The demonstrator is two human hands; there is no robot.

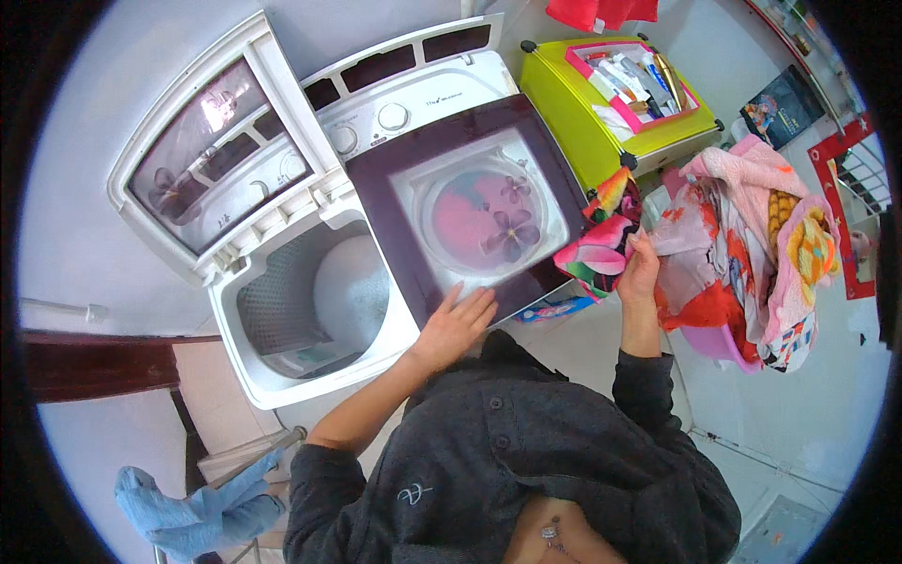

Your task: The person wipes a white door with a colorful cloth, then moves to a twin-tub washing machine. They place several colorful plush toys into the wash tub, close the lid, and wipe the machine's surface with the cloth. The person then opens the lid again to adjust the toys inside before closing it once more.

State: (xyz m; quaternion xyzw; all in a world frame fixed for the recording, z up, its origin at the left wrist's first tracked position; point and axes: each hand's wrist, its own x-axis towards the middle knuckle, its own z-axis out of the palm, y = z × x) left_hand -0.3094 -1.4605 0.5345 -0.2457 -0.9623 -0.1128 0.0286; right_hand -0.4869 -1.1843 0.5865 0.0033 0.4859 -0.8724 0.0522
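Observation:
A twin-tub washing machine stands before me. My left hand [458, 317] lies with its fingers apart on the front edge of the dark washer lid [380, 190], which is down. Pink and bluish stuff shows through its flower-printed window. To the left, the spin tub [282, 303] stands uncovered, with its windowed lid [211, 155] raised. In my right hand [640, 271] is a colourful printed cloth [602, 257], held at the right edge of the washer lid. Just right of that hand, a pile of clothes and towels [740, 240] heaps over a pink basin [719, 345].
A yellow-green cabinet [564, 92] behind the machine bears a pink-edged box [588, 67] of tubes. Red cloth [602, 10] hangs above. A red-framed mirror [838, 268] is at the far right. Light-blue cloth [190, 515] hangs on a metal rack [257, 462] at the lower left.

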